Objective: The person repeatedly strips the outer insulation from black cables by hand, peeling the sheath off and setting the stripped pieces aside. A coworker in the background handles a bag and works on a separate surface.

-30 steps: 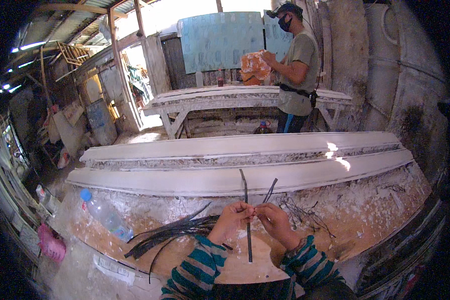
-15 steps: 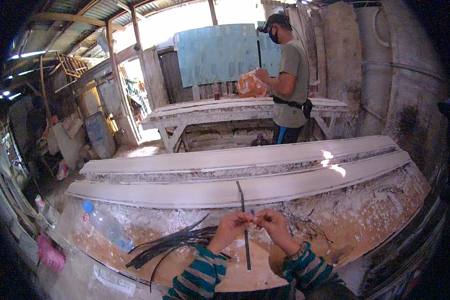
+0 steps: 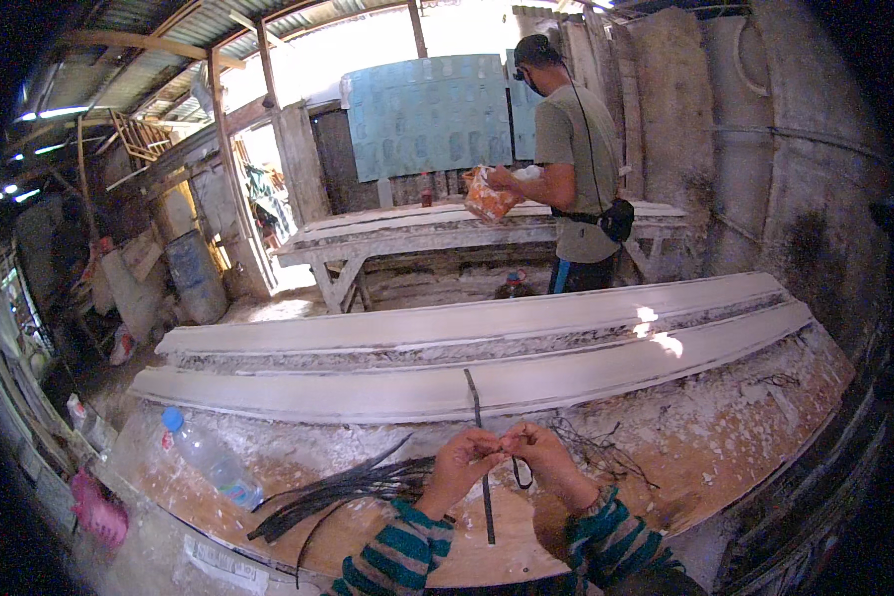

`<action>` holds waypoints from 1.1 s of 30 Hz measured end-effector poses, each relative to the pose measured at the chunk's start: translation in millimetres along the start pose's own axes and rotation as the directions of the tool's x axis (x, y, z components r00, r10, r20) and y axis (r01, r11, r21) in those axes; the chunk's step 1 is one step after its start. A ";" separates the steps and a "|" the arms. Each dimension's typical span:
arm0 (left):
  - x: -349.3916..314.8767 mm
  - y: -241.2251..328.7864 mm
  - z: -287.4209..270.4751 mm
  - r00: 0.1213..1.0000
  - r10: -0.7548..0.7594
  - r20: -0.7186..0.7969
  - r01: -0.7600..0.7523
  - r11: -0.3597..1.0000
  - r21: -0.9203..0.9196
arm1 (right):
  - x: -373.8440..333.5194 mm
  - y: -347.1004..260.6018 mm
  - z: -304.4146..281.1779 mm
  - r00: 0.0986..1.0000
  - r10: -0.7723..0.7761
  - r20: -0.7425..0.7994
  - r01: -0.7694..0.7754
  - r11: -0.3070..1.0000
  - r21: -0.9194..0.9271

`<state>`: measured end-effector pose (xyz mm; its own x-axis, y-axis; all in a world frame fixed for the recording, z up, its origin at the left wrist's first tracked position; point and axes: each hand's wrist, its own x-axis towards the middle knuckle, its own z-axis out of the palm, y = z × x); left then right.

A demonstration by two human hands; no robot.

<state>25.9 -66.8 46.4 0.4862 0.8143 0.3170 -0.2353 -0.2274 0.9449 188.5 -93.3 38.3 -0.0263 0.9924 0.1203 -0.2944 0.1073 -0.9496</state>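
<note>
Working fingertip to fingertip above a dusty brown plywood tabletop (image 3: pixel 526 556), our two bare hands meet in the head view, both cuffed in teal-and-grey striped knit sleeves. Our right hand (image 3: pixel 546 462) grasps a thin, flexible black strip bent into a small loop (image 3: pixel 522 479), which hangs just below its fingers. Our left hand (image 3: pixel 457 465) is curled, its fingertips drawn up to the right's; whether it also pinches the loop we cannot tell, since the contact point is hidden.

A long, flat black strip (image 3: pixel 489 517) runs past the left fingertips, one end beyond that hand and the other on its near side; we cannot tell if it is gripped. A loose bundle of dark strips (image 3: pixel 333 497) lies just left of the left hand, and a clear plastic bottle with a blue cap (image 3: pixel 207 455) rests farther left. Thin, tangled black strands (image 3: pixel 606 455) lie just beyond the right hand, and two long, white-coated boards (image 3: pixel 368 393) stretch beyond both.

For neat work, we judge, the loop is best pinched close to its ends and kept untwisted, with wrists steady and the long strip clear of the fingers.

Well beyond our hands, a co-worker (image 3: pixel 576 134) holds an orange-and-white bag (image 3: pixel 492 196).
</note>
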 end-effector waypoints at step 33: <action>5.1 -3.6 1.2 0.985 0.110 -0.133 -0.068 0.955 0.290 | -6.3 -15.9 11.3 0.816 -0.504 0.283 0.392 0.122 -0.912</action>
<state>30.2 -62.4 44.6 0.3409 0.8481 0.4056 -0.0137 -0.4269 0.9042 182.6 -101.9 55.9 -0.1436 0.7385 0.6588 0.8249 0.4571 -0.3325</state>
